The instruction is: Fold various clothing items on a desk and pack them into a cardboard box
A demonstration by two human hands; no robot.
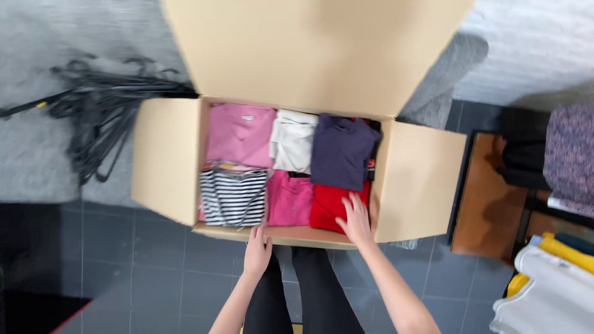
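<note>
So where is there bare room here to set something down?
Bare grey floor tiles lie left of the person's legs, below the cardboard box. The box is packed with folded clothes; the right hand rests on the red garment. Hangers crowd the carpet at upper left.

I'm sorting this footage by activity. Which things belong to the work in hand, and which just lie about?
In hand:
open cardboard box
folded red garment under right hand
left hand at the box's near edge
folded striped top

Lying about:
black hangers
grey rug
yellow and white clothes

Top flap [315,49] cut off by edge; red garment [328,207] partly under right hand [356,222].
</note>
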